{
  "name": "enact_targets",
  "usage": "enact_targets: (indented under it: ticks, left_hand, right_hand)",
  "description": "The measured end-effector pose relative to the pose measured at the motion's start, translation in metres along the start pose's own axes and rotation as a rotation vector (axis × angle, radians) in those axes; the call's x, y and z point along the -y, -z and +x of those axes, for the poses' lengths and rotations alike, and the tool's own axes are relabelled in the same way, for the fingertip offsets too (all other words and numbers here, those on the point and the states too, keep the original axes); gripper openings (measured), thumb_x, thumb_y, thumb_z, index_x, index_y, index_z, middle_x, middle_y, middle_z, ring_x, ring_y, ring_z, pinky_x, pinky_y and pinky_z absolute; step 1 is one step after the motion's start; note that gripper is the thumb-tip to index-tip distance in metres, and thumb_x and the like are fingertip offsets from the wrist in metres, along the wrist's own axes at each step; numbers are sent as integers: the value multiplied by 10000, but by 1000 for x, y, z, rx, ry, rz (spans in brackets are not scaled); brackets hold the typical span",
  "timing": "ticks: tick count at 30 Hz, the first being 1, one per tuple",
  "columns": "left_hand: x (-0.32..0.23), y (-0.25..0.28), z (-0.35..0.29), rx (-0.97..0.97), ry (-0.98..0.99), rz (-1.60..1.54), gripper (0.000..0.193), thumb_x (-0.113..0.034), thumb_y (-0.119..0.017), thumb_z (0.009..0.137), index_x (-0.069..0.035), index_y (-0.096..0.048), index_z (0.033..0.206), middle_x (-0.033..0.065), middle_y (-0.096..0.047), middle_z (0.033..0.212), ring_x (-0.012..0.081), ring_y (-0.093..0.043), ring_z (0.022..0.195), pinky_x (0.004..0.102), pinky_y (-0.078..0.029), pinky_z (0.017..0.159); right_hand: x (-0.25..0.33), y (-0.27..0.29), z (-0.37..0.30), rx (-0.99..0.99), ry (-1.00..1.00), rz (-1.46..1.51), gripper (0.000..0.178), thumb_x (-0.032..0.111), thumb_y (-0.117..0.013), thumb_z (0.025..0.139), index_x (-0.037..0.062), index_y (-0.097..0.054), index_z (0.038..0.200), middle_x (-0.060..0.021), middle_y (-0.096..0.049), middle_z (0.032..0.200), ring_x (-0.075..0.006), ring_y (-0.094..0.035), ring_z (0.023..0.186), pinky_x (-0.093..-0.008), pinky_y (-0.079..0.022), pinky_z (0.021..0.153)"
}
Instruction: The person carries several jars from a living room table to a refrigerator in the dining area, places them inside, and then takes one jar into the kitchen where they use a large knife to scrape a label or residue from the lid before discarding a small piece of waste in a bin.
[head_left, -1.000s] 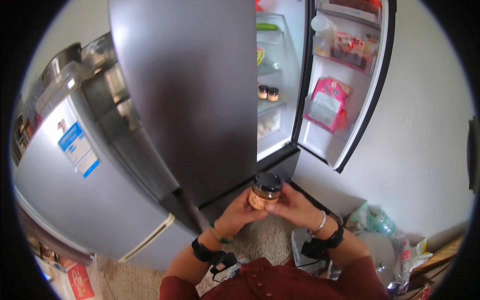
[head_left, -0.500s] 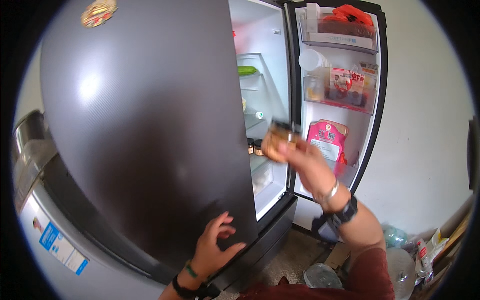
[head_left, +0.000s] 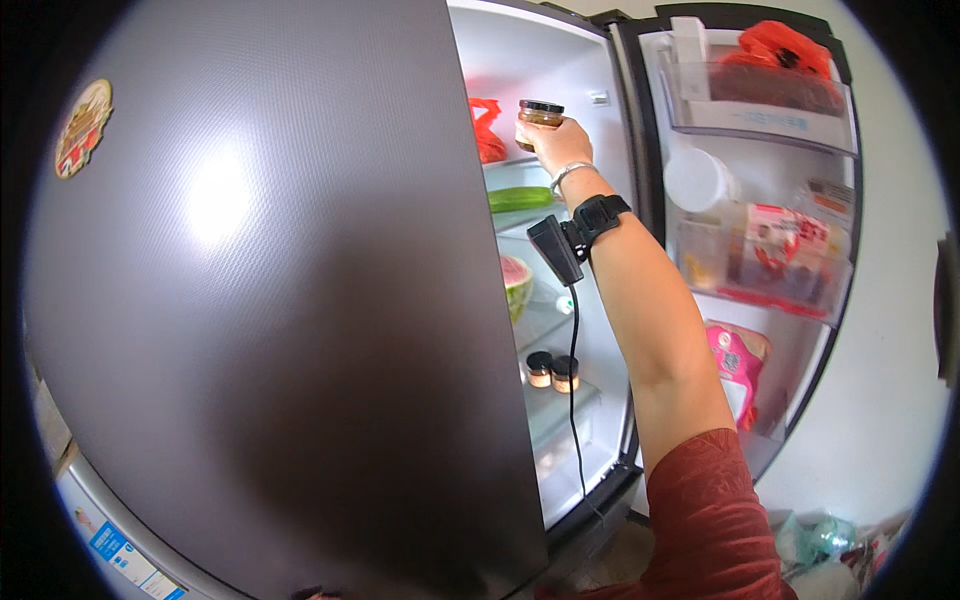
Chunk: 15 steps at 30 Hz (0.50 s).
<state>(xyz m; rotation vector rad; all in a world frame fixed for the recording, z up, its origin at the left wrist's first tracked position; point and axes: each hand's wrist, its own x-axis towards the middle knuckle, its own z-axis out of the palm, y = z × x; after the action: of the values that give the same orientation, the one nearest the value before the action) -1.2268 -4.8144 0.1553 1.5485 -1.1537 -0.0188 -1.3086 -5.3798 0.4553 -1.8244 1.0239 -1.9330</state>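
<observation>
My right hand (head_left: 560, 143) is closed round a small glass jar (head_left: 541, 114) with a black lid and brownish contents. It reaches into the fridge at the height of the upper shelf (head_left: 515, 163), and whether the jar touches that shelf I cannot tell. A red plastic bag (head_left: 486, 130) lies just left of the jar. Under my wrist, on the level below, is a long green vegetable (head_left: 520, 199). Only a sliver that seems to be my left hand (head_left: 318, 595) shows at the lower edge; its fingers cannot be made out.
The closed grey door (head_left: 300, 300) covers the fridge's left side. Lower shelves hold a cut watermelon (head_left: 517, 286) and two black-lidded jars (head_left: 565, 374). On the right, the open door (head_left: 648, 150) carries a white tub (head_left: 697, 180) and a pink bag (head_left: 738, 360). A black cable (head_left: 574, 400) hangs from my wrist.
My right hand has carried the jar up and forward, from in front of the fridge into its upper part. My left hand has dropped almost wholly out of view.
</observation>
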Motion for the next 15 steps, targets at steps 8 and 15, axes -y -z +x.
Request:
enact_targets:
  ticks: [8, 15]
  left_hand:
    - [-13, -16, 0, -312, 93, -114, 485, -199, -637, 865, 17, -440, 1252, 94, -602, 962, 195, -593, 821, 316, -476, 784]
    - [-9, -16, 1, -345, 111, -158, 408, -180, -626, 868, 15, -484, 1197, 89, -614, 893, 183, -591, 772, 313, -476, 766]
  right_hand:
    - [-4, -37, 36, 265, -46, -164, 465, 374, -748, 600, 24, -675, 897, -186, -666, 907, -293, -647, 860, -354, -493, 762]
    - [-1, -30, 30, 94, -75, 30, 589, 280, -706, 670, -42, -550, 1137, -257, -570, 1148, -330, -566, 1078, -345, -448, 902]
